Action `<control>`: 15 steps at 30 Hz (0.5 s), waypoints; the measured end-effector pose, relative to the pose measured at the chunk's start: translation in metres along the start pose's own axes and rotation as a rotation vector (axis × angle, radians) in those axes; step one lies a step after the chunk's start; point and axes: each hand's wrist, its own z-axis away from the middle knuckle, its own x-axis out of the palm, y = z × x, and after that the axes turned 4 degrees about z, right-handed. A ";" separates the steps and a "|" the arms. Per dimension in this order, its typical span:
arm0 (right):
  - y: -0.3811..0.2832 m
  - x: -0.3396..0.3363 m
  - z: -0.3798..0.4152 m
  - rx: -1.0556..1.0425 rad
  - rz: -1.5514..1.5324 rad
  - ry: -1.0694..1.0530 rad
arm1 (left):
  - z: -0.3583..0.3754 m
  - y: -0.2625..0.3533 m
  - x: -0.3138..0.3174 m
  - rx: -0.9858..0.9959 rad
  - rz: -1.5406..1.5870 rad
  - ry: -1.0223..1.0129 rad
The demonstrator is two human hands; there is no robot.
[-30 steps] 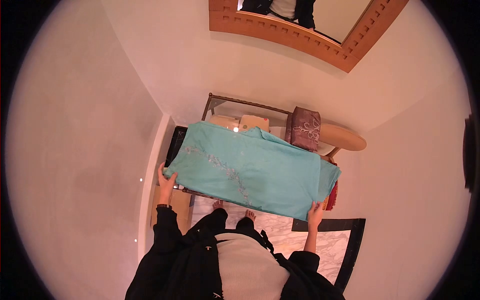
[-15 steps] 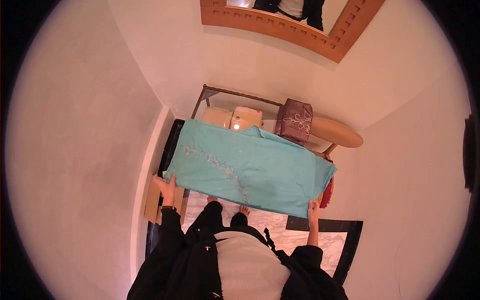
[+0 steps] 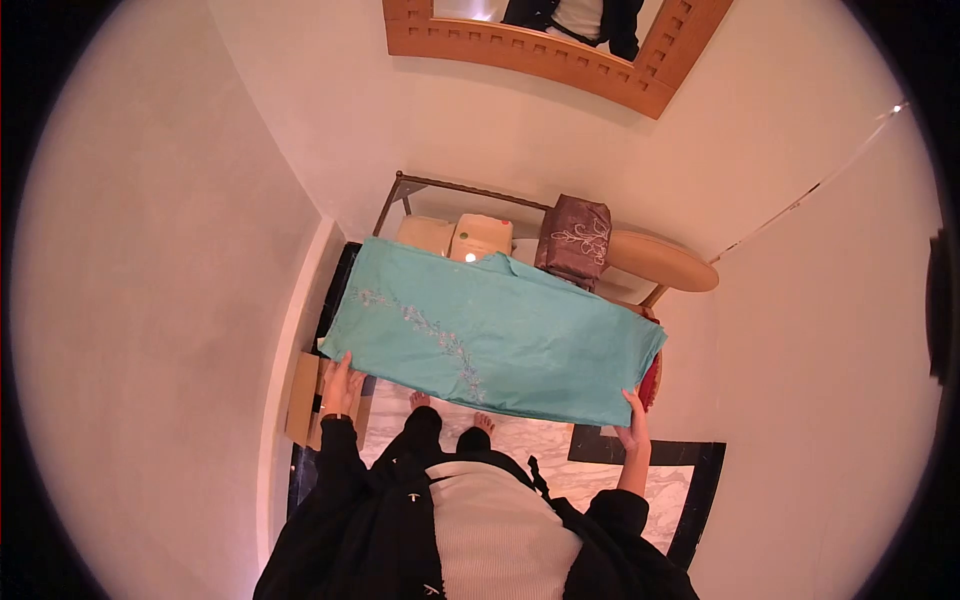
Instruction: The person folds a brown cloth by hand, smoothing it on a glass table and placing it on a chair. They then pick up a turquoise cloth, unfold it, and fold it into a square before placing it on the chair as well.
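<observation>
A turquoise cloth (image 3: 490, 335) with a pale embroidered trail running across it lies spread wide over the desk (image 3: 400, 190), covering most of the top and hanging a little past the near edge. The left hand (image 3: 340, 385) grips the cloth's near left corner, fingers closed on the hem, and the right hand (image 3: 632, 425) holds the near right corner in the same way, though at this size the exact pinch of the fingers is hard to make out. Past the far edge of the cloth two cream boxes (image 3: 455, 238) stand side by side on the desk, and just to their right a brown embroidered cushion (image 3: 573, 240) stands upright. Beside the cushion a round tan board (image 3: 660, 262) juts out over the desk's right end. Something red (image 3: 650, 380) shows under the cloth's right edge. A cardboard box (image 3: 303, 400) sits on the floor by the left hand. Bare feet (image 3: 450, 408) stand on the marble floor (image 3: 560, 455), and a wooden-framed mirror (image 3: 560, 55) hangs on the wall above.
</observation>
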 end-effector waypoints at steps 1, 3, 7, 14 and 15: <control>-0.008 0.007 0.002 -0.027 -0.014 -0.028 | -0.004 -0.005 -0.005 -0.003 -0.009 0.003; -0.028 0.029 0.010 -0.086 -0.001 -0.056 | -0.004 -0.008 -0.005 -0.011 -0.004 0.013; -0.069 0.114 0.036 -0.199 0.079 -0.074 | 0.009 -0.010 0.009 -0.035 -0.036 0.014; -0.068 0.277 0.030 -0.287 0.224 -0.437 | 0.014 -0.010 0.012 -0.044 -0.122 0.011; -0.058 0.304 0.027 -0.289 0.262 -0.499 | 0.017 -0.008 0.017 -0.056 -0.089 0.006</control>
